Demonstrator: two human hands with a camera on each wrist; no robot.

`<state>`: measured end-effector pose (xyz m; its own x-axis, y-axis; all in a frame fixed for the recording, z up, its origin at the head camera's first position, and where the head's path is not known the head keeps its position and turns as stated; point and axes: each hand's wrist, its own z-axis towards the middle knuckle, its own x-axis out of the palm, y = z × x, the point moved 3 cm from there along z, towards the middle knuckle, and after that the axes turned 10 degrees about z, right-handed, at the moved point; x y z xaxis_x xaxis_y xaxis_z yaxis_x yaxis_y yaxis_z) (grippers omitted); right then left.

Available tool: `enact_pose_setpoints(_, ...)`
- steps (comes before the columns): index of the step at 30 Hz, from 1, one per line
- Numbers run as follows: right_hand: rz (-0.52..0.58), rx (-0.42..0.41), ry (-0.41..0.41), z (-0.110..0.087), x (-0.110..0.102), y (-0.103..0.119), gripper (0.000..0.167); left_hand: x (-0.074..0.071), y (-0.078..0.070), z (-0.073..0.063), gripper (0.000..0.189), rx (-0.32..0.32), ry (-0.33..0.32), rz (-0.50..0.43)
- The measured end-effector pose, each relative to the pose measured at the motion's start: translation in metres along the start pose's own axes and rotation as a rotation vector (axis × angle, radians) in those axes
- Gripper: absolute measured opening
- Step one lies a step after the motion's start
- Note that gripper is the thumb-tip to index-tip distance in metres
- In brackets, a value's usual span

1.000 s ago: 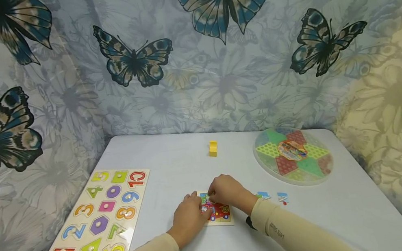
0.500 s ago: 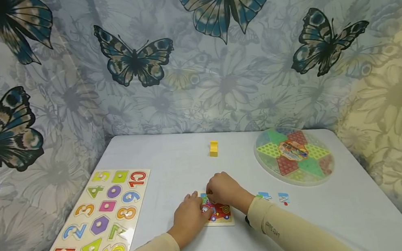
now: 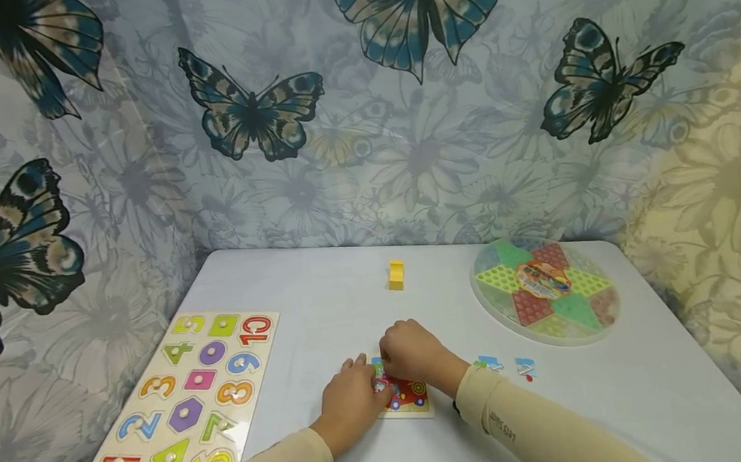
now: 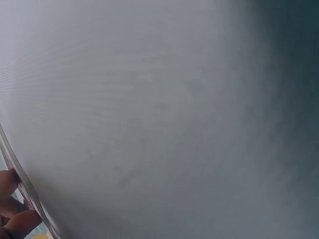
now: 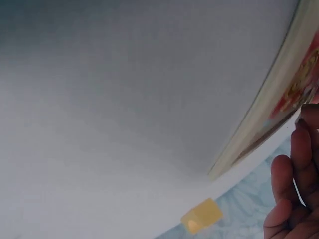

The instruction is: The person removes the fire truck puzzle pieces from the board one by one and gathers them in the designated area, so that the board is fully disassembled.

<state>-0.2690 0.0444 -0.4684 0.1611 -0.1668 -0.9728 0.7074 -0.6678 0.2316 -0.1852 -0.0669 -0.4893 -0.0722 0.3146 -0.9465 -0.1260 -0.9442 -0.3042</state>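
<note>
A small wooden jigsaw board (image 3: pixel 413 410) with a red vehicle picture lies at the table's front middle. My left hand (image 3: pixel 350 399) rests at its left edge, thumb over the picture; in the left wrist view only fingertips (image 4: pixel 24 223) show, at the board's rim. Over the upper right of the board is my right hand (image 3: pixel 419 352), knuckles up. Its thumb and finger pinch a small thin puzzle piece (image 5: pixel 299 119) close to the picture, mostly hidden by the fingers. Two loose blue puzzle pieces, one of them the outer piece (image 3: pixel 525 367), lie right of the board.
A number-and-shape peg board (image 3: pixel 192 400) lies to the left. At the back right sits a round, clear-covered game board (image 3: pixel 544 292). A small yellow block (image 3: pixel 396 276) stands behind the hands. Butterfly-patterned cloth (image 3: pixel 417 158) hangs along the table's back edge.
My right hand has shifted slightly left and nearer over the jigsaw board. The left hand stays at the board's edge, and the head view has drifted a little.
</note>
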Motion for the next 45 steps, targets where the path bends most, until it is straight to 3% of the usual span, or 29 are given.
enact_pose_setpoints(4, 0.030, 0.018, -0.019, -0.002, -0.008, 0.000, 0.010, -0.001, -0.001, -0.001, 0.031, 0.006, -0.004, 0.002)
enact_pose_setpoints(9, 0.152, 0.126, -0.002, -0.012, -0.020, -0.020, 0.008, -0.001, -0.002, 0.000, 0.034, -0.007, 0.004, 0.021)
enact_pose_setpoints(15, 0.337, 0.258, -0.004, -0.054, -0.023, -0.072, 0.012, 0.001, 0.001, 0.000, 0.043, -0.031, 0.016, 0.026)
enact_pose_setpoints(19, 0.381, 0.292, 0.010, -0.081, -0.021, -0.099, 0.013, 0.002, 0.002, -0.002, 0.043, -0.031, 0.036, 0.040)
enact_pose_setpoints(22, 0.406, 0.281, 0.004, -0.090, -0.021, -0.108, 0.012, 0.000, 0.002, -0.002, 0.041, -0.031, 0.042, 0.042)
enact_pose_setpoints(29, 0.415, 0.237, 0.016, -0.086, -0.020, -0.107, 0.012, 0.001, 0.001, -0.001, 0.039, -0.025, 0.041, 0.039)
enact_pose_setpoints(34, 0.420, 0.254, 0.028, -0.086, -0.017, -0.107, 0.014, 0.005, -0.001, 0.001, 0.037, -0.003, 0.034, 0.063)
enact_pose_setpoints(40, 0.419, 0.231, -0.012, -0.088, -0.020, -0.099, 0.016, 0.005, -0.002, 0.005, 0.029, 0.081, -0.047, 0.083)
enact_pose_setpoints(45, 0.376, 0.166, -0.011, -0.084, -0.019, -0.074, 0.017, 0.007, -0.008, 0.003, 0.013, 0.174, -0.041, 0.108)
